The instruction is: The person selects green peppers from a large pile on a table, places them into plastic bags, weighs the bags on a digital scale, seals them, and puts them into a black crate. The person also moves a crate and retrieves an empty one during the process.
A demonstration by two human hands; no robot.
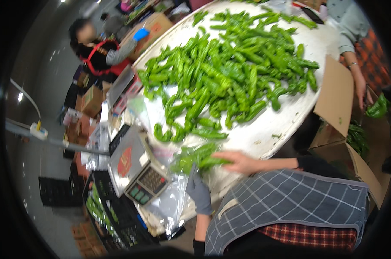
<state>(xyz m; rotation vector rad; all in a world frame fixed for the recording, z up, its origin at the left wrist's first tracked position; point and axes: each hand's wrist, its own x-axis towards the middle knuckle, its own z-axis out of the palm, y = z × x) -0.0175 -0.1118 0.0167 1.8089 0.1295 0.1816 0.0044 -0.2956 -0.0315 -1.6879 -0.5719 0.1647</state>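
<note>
My left hand (198,191), in a grey glove, grips a clear plastic bag (185,160) with green peppers in it. My bare right hand (239,162) holds a few long green peppers (216,161) at the bag's opening; blur hides its fingertips partly. Both hands are at the near edge of a white oval table (247,137). A large heap of wrinkled green peppers (228,74) covers much of the table beyond them. To the left of the bag stands a digital weighing scale (148,179) with a metal pan, a keypad and a red mark on the pan.
Flat clear plastic bags (169,200) lie beside the scale. A black crate (100,207) at lower left holds packed peppers. At right, a co-worker's hand (360,87) holds a pepper over an open cardboard box (336,97). Another person (101,55) stands beyond the table, upper left.
</note>
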